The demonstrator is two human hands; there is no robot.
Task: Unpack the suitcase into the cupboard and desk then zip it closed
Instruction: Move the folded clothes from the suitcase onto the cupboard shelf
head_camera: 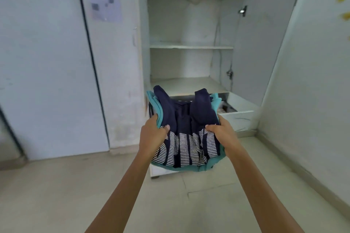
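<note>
Here, the left hand [154,134] and right hand [222,131] each grip one side of the folded clothes stack [186,130], carried level with its long axis pointing at the open cupboard [189,47], whose lower shelf [186,84] lies directly ahead and beyond.

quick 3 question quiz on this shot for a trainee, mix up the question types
1. True or false: the cupboard door stands open.
2. What holds the stack of clothes? A) one hand alone B) left hand and right hand together C) nothing, it lies on a shelf
3. Fill in: the top garment is navy with white ___.

Key: 1 true; 2 B; 3 stripes
</note>
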